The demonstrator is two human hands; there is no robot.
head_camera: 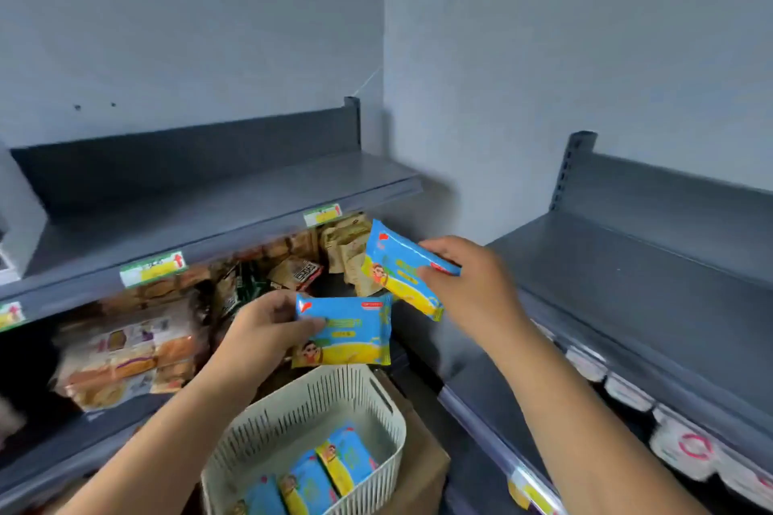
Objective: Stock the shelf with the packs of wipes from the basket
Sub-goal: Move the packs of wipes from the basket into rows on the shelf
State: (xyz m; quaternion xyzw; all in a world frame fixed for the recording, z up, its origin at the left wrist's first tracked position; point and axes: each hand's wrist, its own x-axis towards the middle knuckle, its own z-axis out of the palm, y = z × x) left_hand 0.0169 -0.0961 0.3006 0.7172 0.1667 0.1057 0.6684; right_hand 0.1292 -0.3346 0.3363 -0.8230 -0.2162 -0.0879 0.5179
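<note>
My left hand (267,326) grips a blue and yellow pack of wipes (351,337) by its left edge, held flat above the basket. My right hand (472,284) pinches a second pack of wipes (397,263) at its right end, tilted and raised toward the left shelf. The cream slatted basket (376,401) sits low in the middle on a brown box and holds three more packs (334,468). The grey top shelf (209,201) on the left lies bare. Another grey shelf (627,276) stands at the right.
Under the left top shelf sit bagged bread and snack packets (125,355). Price tags (152,268) run along the shelf edges. White round packs (682,447) fill the lower right shelf. A brown cardboard box (422,468) carries the basket. Grey walls meet in a corner behind.
</note>
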